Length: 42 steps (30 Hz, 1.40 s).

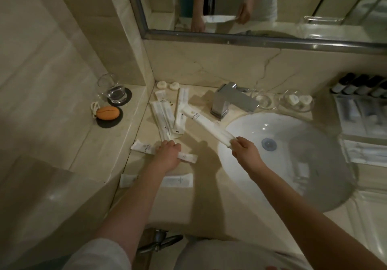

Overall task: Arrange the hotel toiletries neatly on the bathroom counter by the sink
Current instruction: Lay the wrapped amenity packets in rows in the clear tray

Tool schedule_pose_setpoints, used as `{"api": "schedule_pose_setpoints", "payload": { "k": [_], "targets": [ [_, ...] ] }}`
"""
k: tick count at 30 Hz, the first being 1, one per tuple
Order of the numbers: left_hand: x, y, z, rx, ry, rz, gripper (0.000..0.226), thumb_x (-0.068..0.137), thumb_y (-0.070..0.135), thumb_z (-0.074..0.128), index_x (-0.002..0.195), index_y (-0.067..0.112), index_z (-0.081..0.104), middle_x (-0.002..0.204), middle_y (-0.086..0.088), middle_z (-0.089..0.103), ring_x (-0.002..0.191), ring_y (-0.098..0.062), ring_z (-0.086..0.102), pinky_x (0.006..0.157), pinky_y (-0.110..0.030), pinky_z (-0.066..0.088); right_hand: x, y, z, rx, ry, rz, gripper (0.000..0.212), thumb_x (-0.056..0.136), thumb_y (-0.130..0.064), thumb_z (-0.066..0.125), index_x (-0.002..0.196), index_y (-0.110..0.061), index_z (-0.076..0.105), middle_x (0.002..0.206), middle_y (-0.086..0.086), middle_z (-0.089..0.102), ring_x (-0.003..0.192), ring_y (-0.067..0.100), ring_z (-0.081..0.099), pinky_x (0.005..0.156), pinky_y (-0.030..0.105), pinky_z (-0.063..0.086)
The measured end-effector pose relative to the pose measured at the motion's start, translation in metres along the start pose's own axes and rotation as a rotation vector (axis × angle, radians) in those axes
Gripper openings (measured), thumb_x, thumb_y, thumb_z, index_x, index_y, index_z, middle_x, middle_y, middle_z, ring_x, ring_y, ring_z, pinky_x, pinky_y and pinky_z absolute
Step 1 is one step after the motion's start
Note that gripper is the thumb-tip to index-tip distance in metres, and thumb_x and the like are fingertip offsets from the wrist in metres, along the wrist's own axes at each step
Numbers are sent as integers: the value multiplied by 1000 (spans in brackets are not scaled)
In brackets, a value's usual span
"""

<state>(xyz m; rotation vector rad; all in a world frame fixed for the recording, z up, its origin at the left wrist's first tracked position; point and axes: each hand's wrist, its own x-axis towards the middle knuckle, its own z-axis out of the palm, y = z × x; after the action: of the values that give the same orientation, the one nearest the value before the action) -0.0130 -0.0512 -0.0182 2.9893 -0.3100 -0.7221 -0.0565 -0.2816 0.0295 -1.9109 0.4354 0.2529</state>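
Several long white toiletry packets (162,116) lie fanned out on the beige counter (201,186) left of the sink (293,165). My right hand (244,147) pinches the near end of one long white packet (206,124), held above the counter and pointing toward the back left. My left hand (168,154) lies over a flat white packet (187,157), fingers curled at the packet's edge. Two more flat packets (178,180) lie nearer the front edge. Two small round soaps (168,85) sit in the back corner.
A chrome tap (232,100) stands behind the sink, with glass dishes (297,101) holding small items to its right. A clear tray (360,121) and dark bottles (360,86) fill the right side. A water glass (113,89) and an orange soap (107,112) sit on the left ledge.
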Motion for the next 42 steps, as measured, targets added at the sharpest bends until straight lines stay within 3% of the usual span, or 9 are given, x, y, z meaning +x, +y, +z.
{"api": "schedule_pose_setpoints", "payload": {
  "k": [4,8,14,16,18,27,31,37,42],
  "targets": [
    [-1,9,-1,107,104,0,37,90,21,47,127,14,48,132,-9,42,126,-29,34,104,-43,27,-6,3,-7,10,2,-12,28,94,-28,45,70,-14,51,61,0,46,55,14,39,54,27,30],
    [-9,29,-21,-11,341,15,36,87,8,46,122,13,51,126,-5,55,123,-25,44,102,-39,27,-10,7,-29,11,23,-41,29,93,-30,48,72,-11,52,61,-1,46,57,14,41,56,29,32],
    [-22,92,-48,-172,486,73,26,88,7,47,113,8,55,111,-12,61,104,-32,55,88,-38,38,-18,24,-89,63,77,-87,31,91,-33,55,70,-11,49,62,2,42,55,14,38,54,28,30],
    [-25,118,-50,-246,464,81,28,90,9,47,117,6,54,110,-16,61,101,-35,57,84,-39,43,-19,35,-113,109,106,-85,30,91,-31,56,73,-7,52,63,3,41,56,14,37,55,31,30],
    [-26,146,-51,-289,437,113,29,90,10,47,119,5,54,109,-17,61,100,-36,57,84,-40,45,-21,49,-138,151,155,-72,27,91,-30,56,70,-13,51,62,0,41,55,13,37,55,32,29],
    [-15,279,-56,-264,369,235,15,91,9,47,103,2,54,105,-18,61,100,-36,56,82,-41,43,-31,117,-253,221,373,15,30,86,-29,60,62,-17,45,57,1,44,52,15,39,55,29,32],
    [-5,327,-52,-201,321,290,15,90,12,47,101,3,54,105,-17,61,100,-35,55,80,-39,41,-36,146,-304,173,436,34,26,89,-19,59,69,-6,49,59,4,46,54,17,40,54,30,32],
    [9,383,-49,-120,278,366,19,89,15,50,105,5,53,110,-14,60,106,-34,54,84,-39,40,-40,192,-372,141,559,158,27,87,-22,58,63,-14,49,60,1,46,61,20,42,61,32,33],
    [16,417,-45,-87,253,411,20,87,13,50,106,4,53,109,-15,60,104,-35,53,83,-40,40,-42,221,-411,-73,539,253,22,85,-21,55,70,-6,57,65,9,53,73,30,51,66,34,35]
  ]
}}
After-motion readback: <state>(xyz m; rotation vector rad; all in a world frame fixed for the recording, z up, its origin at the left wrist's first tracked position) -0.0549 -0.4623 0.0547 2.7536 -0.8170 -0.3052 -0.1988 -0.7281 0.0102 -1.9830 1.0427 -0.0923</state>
